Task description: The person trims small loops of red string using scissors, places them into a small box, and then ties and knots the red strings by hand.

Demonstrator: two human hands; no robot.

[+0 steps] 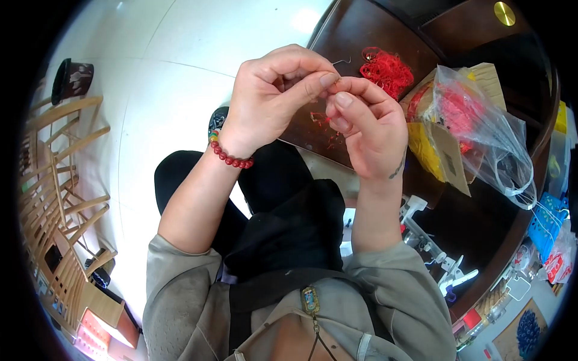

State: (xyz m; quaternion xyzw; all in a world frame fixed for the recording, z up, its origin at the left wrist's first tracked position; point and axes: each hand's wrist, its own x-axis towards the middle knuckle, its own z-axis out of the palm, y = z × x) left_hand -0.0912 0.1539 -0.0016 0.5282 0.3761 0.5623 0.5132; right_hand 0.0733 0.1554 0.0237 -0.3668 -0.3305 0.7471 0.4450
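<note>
My left hand [265,99], with a red bead bracelet [232,159] at its wrist, is closed in a pinch of thumb and forefinger. Its fingertips meet those of my right hand [373,129], which is pinched too. Whatever lies between them is too small to make out. Just beyond the fingers, a thin bent wire-like piece [342,61] shows over the dark tabletop. Below the fingertips are fine red strands [319,118]; whether they hang from my hands or lie on the table I cannot tell. A tangled heap of red cord [385,69] lies beyond my right hand.
On the dark wooden table [349,27], a cardboard box [454,162] at right holds a clear plastic bag [506,144] with red material. White machine-like parts [433,246] sit below my right forearm. Wooden chairs [66,162] stand at far left on the pale floor.
</note>
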